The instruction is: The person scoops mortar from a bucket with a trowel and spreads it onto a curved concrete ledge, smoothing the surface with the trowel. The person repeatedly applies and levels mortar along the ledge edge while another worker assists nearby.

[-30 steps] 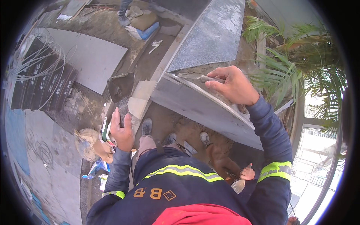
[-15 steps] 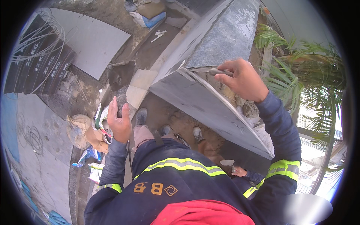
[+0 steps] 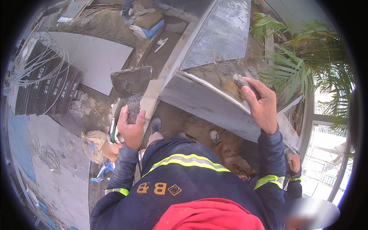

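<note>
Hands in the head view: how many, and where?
3. The left hand grips the trowel handle at centre left. The right hand grips the top edge of the grey slab. Another person's hand shows at lower right. More may be hidden under the slab.

A stack of dark sacks point(image 3: 46, 90) with pale printed lettering lies at the left of the frame, under loops of white cable point(image 3: 36, 65). A blue-and-white bag point(image 3: 147, 30) lies at upper centre. A tan sack point(image 3: 96, 143) slumps at centre left.
</note>
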Motion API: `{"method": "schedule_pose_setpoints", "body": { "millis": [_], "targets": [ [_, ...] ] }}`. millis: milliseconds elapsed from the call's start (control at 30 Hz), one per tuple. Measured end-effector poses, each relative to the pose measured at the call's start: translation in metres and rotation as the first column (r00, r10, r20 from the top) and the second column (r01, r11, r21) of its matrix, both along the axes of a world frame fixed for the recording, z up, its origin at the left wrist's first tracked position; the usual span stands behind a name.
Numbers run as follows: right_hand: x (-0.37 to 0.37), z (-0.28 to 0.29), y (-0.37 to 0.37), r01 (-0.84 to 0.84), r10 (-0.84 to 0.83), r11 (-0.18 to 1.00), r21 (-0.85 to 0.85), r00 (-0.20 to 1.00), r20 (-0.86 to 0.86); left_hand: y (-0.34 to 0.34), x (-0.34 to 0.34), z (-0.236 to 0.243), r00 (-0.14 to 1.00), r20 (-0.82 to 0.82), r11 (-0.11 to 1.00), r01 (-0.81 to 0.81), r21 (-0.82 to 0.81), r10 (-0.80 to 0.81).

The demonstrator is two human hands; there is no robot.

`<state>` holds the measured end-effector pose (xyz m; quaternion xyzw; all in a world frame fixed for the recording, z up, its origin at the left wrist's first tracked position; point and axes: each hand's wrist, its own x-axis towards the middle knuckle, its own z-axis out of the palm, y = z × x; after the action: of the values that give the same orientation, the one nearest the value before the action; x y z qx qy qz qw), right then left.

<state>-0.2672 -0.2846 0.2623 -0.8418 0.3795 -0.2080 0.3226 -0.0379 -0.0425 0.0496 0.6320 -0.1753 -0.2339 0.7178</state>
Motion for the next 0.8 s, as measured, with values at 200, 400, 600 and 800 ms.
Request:
{"method": "schedule_pose_setpoints", "body": {
  "millis": [200, 400, 600, 800],
  "targets": [
    [-0.035, -0.040, 0.040, 0.179, -0.116, 0.960, -0.214, 0.954, 0.277, -0.032, -0.035, 0.056, 0.930, -0.078, 0.919, 0.340, -0.197, -0.361],
    [-0.050, -0.061, 0.069, 0.266, -0.311, 0.949, 0.169, 0.872, 0.379, -0.047, -0.084, 0.088, 0.546, -0.196, 0.580, 0.764, -0.283, -0.814],
    [-0.073, -0.061, 0.089, 0.250, -0.333, 0.939, 0.236, 0.832, 0.444, -0.061, -0.118, 0.096, 0.367, -0.097, 0.380, 0.904, -0.197, -0.925],
    [-0.074, -0.077, 0.107, 0.215, -0.163, 0.974, -0.070, 0.883, 0.440, -0.063, -0.128, 0.097, 0.456, -0.157, 0.479, 0.860, -0.174, -0.876]
  ]
}}
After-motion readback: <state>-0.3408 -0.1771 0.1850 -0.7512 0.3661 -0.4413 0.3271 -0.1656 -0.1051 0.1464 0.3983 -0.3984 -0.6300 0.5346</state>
